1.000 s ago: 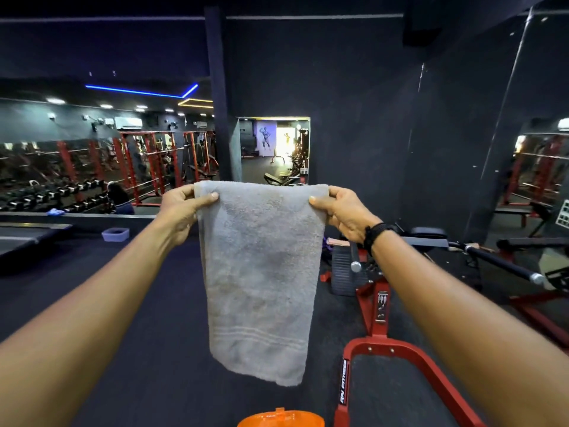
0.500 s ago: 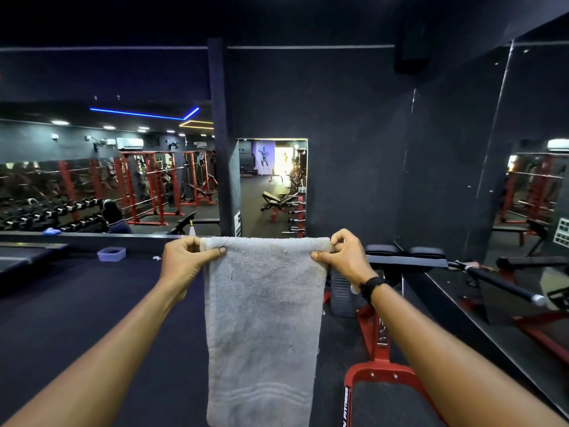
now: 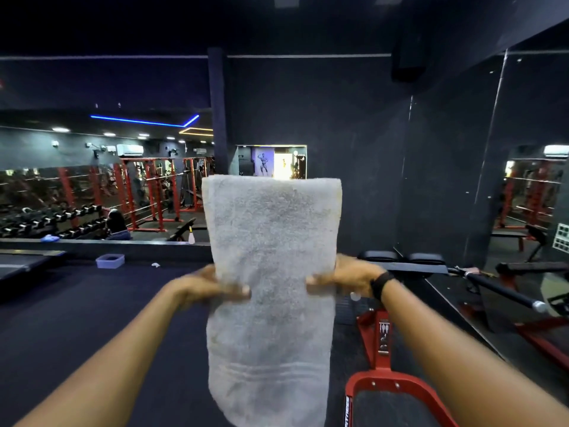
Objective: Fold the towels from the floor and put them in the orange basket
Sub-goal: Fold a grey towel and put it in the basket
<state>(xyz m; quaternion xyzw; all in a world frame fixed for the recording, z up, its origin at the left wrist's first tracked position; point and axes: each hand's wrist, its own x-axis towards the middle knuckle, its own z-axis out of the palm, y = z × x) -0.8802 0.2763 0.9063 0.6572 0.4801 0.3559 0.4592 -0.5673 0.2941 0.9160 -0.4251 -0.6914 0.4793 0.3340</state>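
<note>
Nearest the camera, two bare forearms reach forward from the lower corners. Between them hangs a pale grey terry towel (image 3: 271,272) with a woven band of stripes near its bottom end, held up in the air in front of the person. The left hand (image 3: 204,288) holds its left edge about halfway up, thumb lying across the front of the cloth; the right hand (image 3: 345,278), with a black band at the wrist, holds the right edge at the same height. Both hands are blurred, so the exact grip is hard to read, but each appears to pinch the cloth between thumb and fingers. The towel's top rises above the hands in a rounded fold, and its lower end hangs down past the bottom of the view.

Just right of the towel stands a red steel gym machine frame (image 3: 388,380) on the dark rubber floor (image 3: 92,303). Farther off, a small lavender plastic tub (image 3: 110,261) sits on the floor by a mirrored wall.
</note>
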